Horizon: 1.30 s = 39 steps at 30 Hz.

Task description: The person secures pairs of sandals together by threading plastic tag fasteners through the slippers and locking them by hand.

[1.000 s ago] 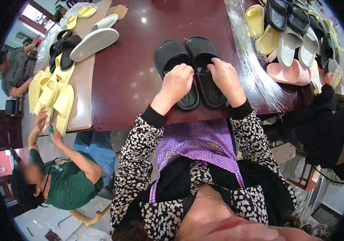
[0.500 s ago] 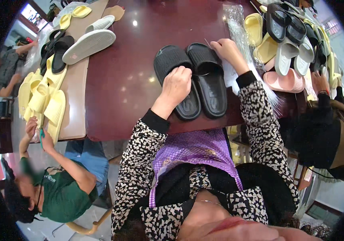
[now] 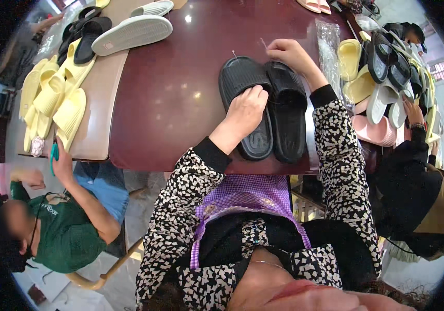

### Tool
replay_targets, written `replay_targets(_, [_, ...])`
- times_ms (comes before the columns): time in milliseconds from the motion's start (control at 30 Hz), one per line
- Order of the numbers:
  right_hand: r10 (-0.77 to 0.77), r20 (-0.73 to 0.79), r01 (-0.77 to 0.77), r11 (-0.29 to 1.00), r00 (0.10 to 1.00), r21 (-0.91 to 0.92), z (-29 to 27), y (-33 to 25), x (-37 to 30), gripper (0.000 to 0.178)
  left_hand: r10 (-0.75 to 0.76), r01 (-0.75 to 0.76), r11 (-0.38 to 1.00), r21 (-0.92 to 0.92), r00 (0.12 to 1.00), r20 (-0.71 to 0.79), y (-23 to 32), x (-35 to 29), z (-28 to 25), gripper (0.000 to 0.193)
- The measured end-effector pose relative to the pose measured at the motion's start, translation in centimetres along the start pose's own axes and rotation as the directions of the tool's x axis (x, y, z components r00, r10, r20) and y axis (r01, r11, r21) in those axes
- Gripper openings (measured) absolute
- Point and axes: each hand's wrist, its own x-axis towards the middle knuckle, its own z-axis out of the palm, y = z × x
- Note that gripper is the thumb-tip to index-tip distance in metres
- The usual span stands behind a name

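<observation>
A pair of black slide slippers lies side by side on the dark red table, toes pointing away from me. My left hand (image 3: pixel 246 111) is closed at the strap opening of the left slipper (image 3: pixel 238 78), its fingertips tucked under the strap and hidden. Just beyond the toe of the right slipper (image 3: pixel 290 122), my right hand (image 3: pixel 290 54) pinches a thin, thread-like piece (image 3: pixel 263 44), too fine to make out clearly. A small thin loop (image 3: pixel 234 53) sticks up from the left slipper's toe.
Yellow slippers (image 3: pixel 70 119) and grey slippers (image 3: pixel 133 35) lie on the left board. Clear plastic wrap (image 3: pixel 328 49) and a mixed slipper pile (image 3: pixel 369 83) are at right. A co-worker at left holds green-handled scissors (image 3: pixel 54 152); another person's hand (image 3: pixel 413 111) reaches into the pile.
My right hand has moved farther out past the slipper toes. A thread seen between the straps no longer shows. The view has shifted, and the left co-worker's hands have separated.
</observation>
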Motion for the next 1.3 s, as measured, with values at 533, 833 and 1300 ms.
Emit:
replay_targets(533, [0.167, -0.024, -0.159, 0.967, 0.986, 0.199, 2.0, -1.5, 1.3, 0.011, 0.070, -0.087, 0.988, -0.126, 0.989, -0.134, 0.7, 0.7, -1.0, 0.010])
replay_targets(833, [0.025, -0.112, 0.013, 0.945, 0.993, 0.327, 1.7, -3.6, -6.5, 0.007, -0.299, 0.209, 0.902, -0.377, 0.933, -0.199, -0.7, 4.7, -2.6, 0.020])
replay_targets(1300, [0.083, -0.291, 0.100, 0.822, 0.953, 0.561, 2.5, -3.3, -9.4, 0.007, -0.421, 0.547, 0.388, -0.742, 0.821, 0.385, -0.4, 5.4, -0.7, 0.013])
